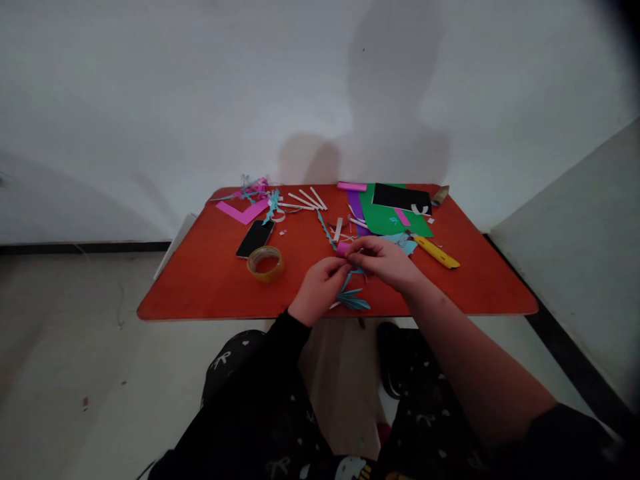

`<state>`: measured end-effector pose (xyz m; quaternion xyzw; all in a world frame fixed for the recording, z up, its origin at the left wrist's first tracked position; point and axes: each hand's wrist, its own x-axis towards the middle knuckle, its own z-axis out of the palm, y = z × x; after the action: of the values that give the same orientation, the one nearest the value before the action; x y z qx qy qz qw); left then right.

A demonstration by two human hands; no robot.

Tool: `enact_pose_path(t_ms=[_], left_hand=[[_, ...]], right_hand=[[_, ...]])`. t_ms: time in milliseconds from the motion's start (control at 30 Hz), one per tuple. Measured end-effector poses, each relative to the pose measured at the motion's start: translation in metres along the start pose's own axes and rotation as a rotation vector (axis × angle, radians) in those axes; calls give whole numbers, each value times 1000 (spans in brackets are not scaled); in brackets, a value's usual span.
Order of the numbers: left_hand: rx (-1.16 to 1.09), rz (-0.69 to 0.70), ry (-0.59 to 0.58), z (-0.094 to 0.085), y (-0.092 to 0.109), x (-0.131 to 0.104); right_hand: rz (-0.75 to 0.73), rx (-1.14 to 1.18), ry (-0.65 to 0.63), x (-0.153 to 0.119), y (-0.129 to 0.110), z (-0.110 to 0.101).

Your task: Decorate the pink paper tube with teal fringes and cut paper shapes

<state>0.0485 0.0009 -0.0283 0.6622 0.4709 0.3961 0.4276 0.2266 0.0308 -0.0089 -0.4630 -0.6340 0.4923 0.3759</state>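
My left hand (324, 285) and my right hand (379, 261) meet over the front middle of the table, fingertips pinched together. What lies between the fingertips is too small to make out. A rolled pink paper piece (343, 249) shows just behind the fingertips; whether I grip it I cannot tell. Below my hands are teal folded paper leaves (353, 300), partly hidden by my left hand. Left of my left hand stands a roll of tape (265, 264). A yellow utility knife (436, 252) lies to the right of my right hand.
On the orange table (200, 280) lie a phone (255, 239), a pink paper frame (243, 212), paper scraps (255, 189) and white sticks (311, 199). Green paper (383, 219) sits at the back right under a black rectangular sheet (401, 198). A wall (225, 100) rises behind.
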Motion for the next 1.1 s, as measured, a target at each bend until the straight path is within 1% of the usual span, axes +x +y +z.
enact_pose_path(t_ms=[333, 533, 667, 800, 933, 1000, 1100], left_hand=[[-11, -32, -7, 0, 2, 0], [-32, -41, 1, 1, 1, 0], [-62, -61, 20, 0, 0, 0], [-95, -62, 40, 0, -1, 2], [-76, -46, 58, -1, -1, 2], [-52, -42, 57, -1, -2, 2], [-45, -30, 45, 0, -2, 2]], right_hand=[[-12, 39, 21, 0, -1, 1], [-24, 34, -4, 1, -3, -1], [-18, 10, 33, 1, -5, -2], [-19, 11, 81, 2, -2, -1], [-38, 7, 64, 2, 3, 4], [-64, -33, 71, 1, 3, 7], [-108, -114, 122, 1, 2, 11]])
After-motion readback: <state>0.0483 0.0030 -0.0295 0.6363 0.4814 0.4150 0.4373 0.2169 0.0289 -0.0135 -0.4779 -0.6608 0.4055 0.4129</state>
